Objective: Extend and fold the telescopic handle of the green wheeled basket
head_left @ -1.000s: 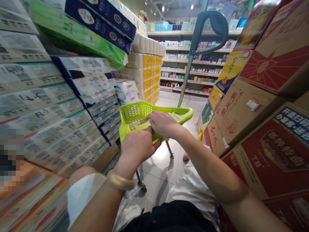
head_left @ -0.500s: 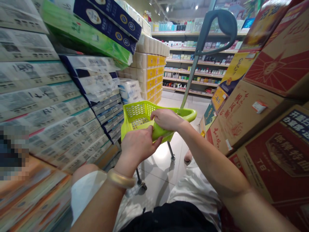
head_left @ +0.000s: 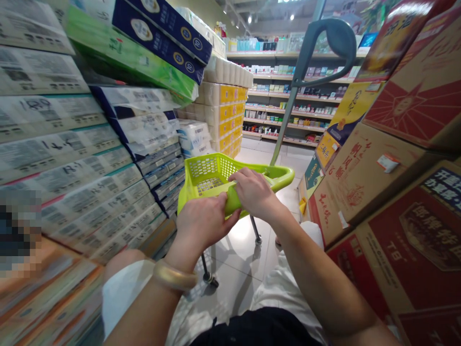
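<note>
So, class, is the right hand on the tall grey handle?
No, the right hand rests on the near edge of the green basket, apart from the grey handle.

This is a shop; long shelves (head_left: 264, 54) at the back carry row upon row of small boxes, bottles and tubes; tall stacks of wrapped packs (head_left: 61, 117) line the left side, some with numbers handwritten on them; printed cartons (head_left: 355, 173) are piled on the right, one bearing an orange-and-white label (head_left: 387, 162); a green basket (head_left: 183, 192) on wheeled legs stands in the narrow aisle between, on pale floor tiles (head_left: 239, 266).
</note>
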The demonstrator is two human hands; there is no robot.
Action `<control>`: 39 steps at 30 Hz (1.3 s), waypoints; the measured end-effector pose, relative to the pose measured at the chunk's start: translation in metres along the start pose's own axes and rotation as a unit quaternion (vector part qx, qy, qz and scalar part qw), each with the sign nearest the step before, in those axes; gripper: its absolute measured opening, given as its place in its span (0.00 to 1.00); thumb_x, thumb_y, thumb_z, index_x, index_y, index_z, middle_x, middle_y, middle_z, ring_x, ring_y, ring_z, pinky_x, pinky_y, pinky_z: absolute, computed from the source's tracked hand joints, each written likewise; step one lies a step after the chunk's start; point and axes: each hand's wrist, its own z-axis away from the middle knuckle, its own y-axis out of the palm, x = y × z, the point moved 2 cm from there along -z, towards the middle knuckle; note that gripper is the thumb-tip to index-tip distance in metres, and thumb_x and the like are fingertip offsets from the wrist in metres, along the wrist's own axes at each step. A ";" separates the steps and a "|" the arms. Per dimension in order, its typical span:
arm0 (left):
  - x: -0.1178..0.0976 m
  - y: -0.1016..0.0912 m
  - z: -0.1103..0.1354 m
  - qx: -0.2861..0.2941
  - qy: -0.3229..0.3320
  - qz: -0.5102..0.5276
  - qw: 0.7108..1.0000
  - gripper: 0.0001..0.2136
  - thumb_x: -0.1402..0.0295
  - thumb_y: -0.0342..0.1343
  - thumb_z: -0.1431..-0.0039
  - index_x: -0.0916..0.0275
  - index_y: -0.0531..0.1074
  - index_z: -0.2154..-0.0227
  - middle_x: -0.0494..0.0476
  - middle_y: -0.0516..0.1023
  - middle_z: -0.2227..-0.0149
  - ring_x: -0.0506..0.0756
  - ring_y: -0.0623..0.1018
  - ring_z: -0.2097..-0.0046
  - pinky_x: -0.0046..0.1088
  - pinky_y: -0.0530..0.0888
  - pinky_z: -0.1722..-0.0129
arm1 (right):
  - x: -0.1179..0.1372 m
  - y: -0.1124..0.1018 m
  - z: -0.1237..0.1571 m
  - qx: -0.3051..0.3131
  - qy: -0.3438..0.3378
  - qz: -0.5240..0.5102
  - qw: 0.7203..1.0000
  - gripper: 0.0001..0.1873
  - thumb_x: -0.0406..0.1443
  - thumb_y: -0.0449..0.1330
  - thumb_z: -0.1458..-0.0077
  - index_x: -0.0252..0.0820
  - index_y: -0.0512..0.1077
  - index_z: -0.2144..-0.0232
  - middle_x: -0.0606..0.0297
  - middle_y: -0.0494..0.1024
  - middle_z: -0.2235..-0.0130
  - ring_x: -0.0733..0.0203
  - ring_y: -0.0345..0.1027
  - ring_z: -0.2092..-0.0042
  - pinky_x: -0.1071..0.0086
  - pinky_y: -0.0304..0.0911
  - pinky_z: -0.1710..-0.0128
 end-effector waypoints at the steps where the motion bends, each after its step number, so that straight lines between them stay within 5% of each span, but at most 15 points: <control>1: 0.001 0.000 0.001 0.002 0.002 -0.005 1.000 0.27 0.46 0.36 0.38 0.61 0.71 0.56 0.63 0.80 0.69 0.64 0.80 0.66 0.35 0.68 0.70 | -0.002 -0.001 0.005 -0.021 0.008 -0.010 1.000 0.17 0.29 0.50 0.41 0.44 0.74 0.55 0.59 0.76 0.54 0.53 0.70 0.52 0.61 0.60 0.48; 6: 0.007 -0.001 0.003 0.003 -0.011 0.002 1.000 0.26 0.46 0.39 0.40 0.61 0.72 0.57 0.63 0.80 0.69 0.64 0.80 0.66 0.35 0.69 0.69 | -0.026 -0.004 0.021 -0.141 0.089 -0.030 0.986 0.20 0.28 0.48 0.42 0.39 0.73 0.53 0.54 0.75 0.53 0.50 0.67 0.50 0.56 0.58 0.46; 9: 0.009 -0.001 0.002 0.006 -0.017 0.004 1.000 0.26 0.45 0.41 0.41 0.60 0.72 0.58 0.64 0.80 0.69 0.64 0.80 0.66 0.35 0.69 0.69 | -0.016 0.001 0.025 -0.173 0.103 -0.056 0.978 0.20 0.28 0.47 0.43 0.38 0.74 0.53 0.52 0.74 0.54 0.49 0.66 0.51 0.56 0.59 0.46; 15: 0.012 -0.001 0.001 0.006 -0.008 -0.016 1.000 0.24 0.47 0.42 0.42 0.60 0.72 0.58 0.64 0.80 0.69 0.66 0.80 0.65 0.36 0.70 0.69 | 0.027 0.017 0.027 -0.130 0.014 -0.094 0.987 0.19 0.28 0.49 0.42 0.46 0.73 0.53 0.61 0.75 0.52 0.56 0.66 0.48 0.60 0.52 0.42; 19: 0.013 0.000 0.002 0.000 0.000 -0.026 1.000 0.25 0.45 0.41 0.41 0.59 0.72 0.59 0.62 0.80 0.69 0.66 0.80 0.66 0.37 0.70 0.70 | -0.001 0.010 0.029 -0.178 0.095 -0.067 0.977 0.20 0.28 0.47 0.41 0.45 0.73 0.53 0.59 0.75 0.51 0.54 0.66 0.48 0.54 0.46 0.41; 23: 0.012 0.000 0.001 -0.004 0.002 -0.025 1.000 0.25 0.44 0.44 0.43 0.59 0.73 0.60 0.63 0.80 0.69 0.66 0.80 0.66 0.36 0.70 0.70 | -0.018 0.005 0.029 -0.205 0.136 -0.055 0.968 0.19 0.28 0.47 0.41 0.41 0.73 0.54 0.55 0.75 0.52 0.51 0.66 0.49 0.54 0.50 0.42; 30: 0.013 0.000 -0.003 0.000 0.003 -0.026 1.000 0.24 0.46 0.44 0.43 0.60 0.73 0.59 0.65 0.80 0.69 0.67 0.80 0.65 0.38 0.70 0.69 | 0.030 0.020 0.023 -0.135 0.050 -0.084 0.986 0.19 0.28 0.49 0.41 0.46 0.73 0.53 0.62 0.76 0.51 0.56 0.66 0.48 0.57 0.41 0.37; 39: 0.015 0.001 -0.003 -0.008 0.003 -0.025 1.000 0.23 0.46 0.45 0.43 0.59 0.74 0.62 0.63 0.81 0.70 0.66 0.80 0.67 0.36 0.70 0.71 | -0.026 0.008 0.030 -0.238 0.176 -0.053 0.954 0.19 0.28 0.47 0.42 0.41 0.73 0.54 0.57 0.75 0.53 0.53 0.66 0.49 0.56 0.50 0.44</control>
